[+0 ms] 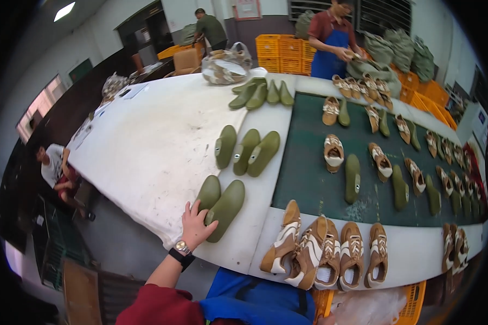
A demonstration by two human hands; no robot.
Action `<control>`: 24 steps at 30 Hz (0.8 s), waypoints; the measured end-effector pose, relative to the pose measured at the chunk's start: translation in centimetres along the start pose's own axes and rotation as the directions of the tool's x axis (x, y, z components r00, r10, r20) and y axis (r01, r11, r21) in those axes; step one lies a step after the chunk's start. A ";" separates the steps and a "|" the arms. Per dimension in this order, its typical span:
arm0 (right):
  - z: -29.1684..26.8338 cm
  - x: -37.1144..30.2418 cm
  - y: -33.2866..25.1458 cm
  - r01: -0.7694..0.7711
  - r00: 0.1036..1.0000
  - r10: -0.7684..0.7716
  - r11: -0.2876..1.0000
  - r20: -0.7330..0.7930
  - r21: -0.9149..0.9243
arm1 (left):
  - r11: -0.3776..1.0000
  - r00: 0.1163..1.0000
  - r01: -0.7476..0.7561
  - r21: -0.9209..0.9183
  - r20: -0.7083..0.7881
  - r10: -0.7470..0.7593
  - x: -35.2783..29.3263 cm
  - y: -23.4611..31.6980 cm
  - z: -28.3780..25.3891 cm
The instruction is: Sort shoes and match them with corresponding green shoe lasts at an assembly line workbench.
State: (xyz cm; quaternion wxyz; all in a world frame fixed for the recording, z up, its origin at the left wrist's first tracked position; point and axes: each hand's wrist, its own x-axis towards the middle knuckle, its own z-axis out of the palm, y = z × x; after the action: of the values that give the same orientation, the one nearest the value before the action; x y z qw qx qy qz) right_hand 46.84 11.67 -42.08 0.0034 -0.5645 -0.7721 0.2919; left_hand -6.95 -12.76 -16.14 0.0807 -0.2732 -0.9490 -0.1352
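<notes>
My left hand (197, 223) reaches up from the lower edge, a watch and a black band on its wrist. Its fingers are spread at the near ends of two green shoe lasts (226, 211), touching them; whether they bear any weight I cannot tell. The two lasts lie side by side on the white cloth and board edge. Beyond them three more green lasts (248, 151) lie in a row. To the right along the near edge stand several brown-and-white sneakers (351, 254), one of them tilted against another. My right hand is out of view.
On a dark green mat (314, 187) at the right, sneakers alternate with green lasts. More lasts (258, 95) and a clear bag of shoes (226, 67) sit at the far edge. A person in a blue apron (331, 51) handles a shoe across the table. Orange crates (276, 51) are stacked behind.
</notes>
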 end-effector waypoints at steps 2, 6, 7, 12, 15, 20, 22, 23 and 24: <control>-2.3 -0.6 -2.2 -0.061 0.990 0.069 0.996 0.122 -0.067 | 0.993 0.997 0.070 -0.099 -0.015 -0.071 -0.3 0.0 -0.4; -2.1 1.0 -1.7 -0.087 0.986 0.103 0.989 0.132 -0.120 | 0.948 0.982 0.168 -0.269 0.128 -0.138 1.6 0.1 -2.1; -1.5 1.2 -0.5 -0.094 0.986 0.110 0.988 0.126 -0.126 | 0.946 0.960 0.203 -0.251 0.243 -0.141 1.9 0.2 -2.4; -1.2 0.3 -0.8 -0.100 0.989 0.112 0.988 0.099 -0.117 | 0.941 0.975 0.160 -0.299 0.198 -0.102 -0.1 2.0 -2.2; -0.4 1.5 0.3 -0.060 0.993 0.071 0.991 0.093 -0.124 | 0.952 0.991 0.064 -0.298 0.132 -0.026 -2.5 4.6 -1.1; -1.5 1.3 -1.2 -0.090 0.985 0.096 0.995 0.140 -0.052 | 0.948 1.000 -0.009 -0.319 -0.030 -0.001 -2.9 8.2 0.8; -1.3 1.4 -1.0 -0.094 0.984 0.104 0.993 0.143 -0.072 | 0.945 0.999 0.023 -0.327 -0.026 -0.034 -2.6 8.4 1.2; -1.0 1.6 -0.7 -0.107 0.982 0.119 0.990 0.143 -0.092 | 0.940 0.998 0.051 -0.338 -0.016 -0.060 -2.4 8.3 1.3; -1.0 1.4 -0.6 -0.103 0.983 0.115 0.991 0.142 -0.090 | 0.940 0.998 0.051 -0.337 -0.021 -0.061 -2.2 8.1 1.3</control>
State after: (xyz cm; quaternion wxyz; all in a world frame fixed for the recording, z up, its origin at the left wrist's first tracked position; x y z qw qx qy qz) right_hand 46.15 13.26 -41.48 -0.0925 -0.5824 -0.7496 0.3006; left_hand -0.81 -6.83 -16.12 0.0437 -0.2538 -0.9179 -0.3019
